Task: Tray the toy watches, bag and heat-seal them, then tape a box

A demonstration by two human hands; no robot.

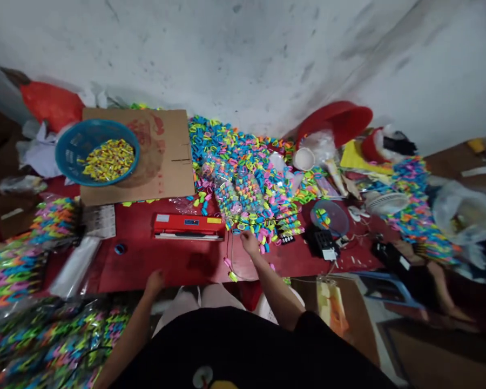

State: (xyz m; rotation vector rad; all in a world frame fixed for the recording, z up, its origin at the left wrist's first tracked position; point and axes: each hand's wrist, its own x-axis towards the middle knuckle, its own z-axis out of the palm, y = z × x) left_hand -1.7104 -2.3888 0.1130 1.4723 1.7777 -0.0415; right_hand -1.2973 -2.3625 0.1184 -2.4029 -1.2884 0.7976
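My right hand [249, 242] is at the near edge of a large heap of small colourful plastic pieces [243, 162], close to the right end of a red sealing machine [189, 226]. Its fingers look curled, but whether anything is in them is too small to tell. At the table's front edge, left of the machine, rests my left hand [155, 281]; its fingers are blurred and I cannot make out anything in them. A few loose pink and green pieces [232, 275] lie near the front edge, beside a thin cable.
A blue basket [68, 156] of yellow packets stands on cardboard [166, 162] at the back left. Bagged pieces [56, 216] and clear plastic sleeves [75, 267] lie left. At right are a clear bowl [336, 219], a black device [322, 243] and another person's arm [441, 286].
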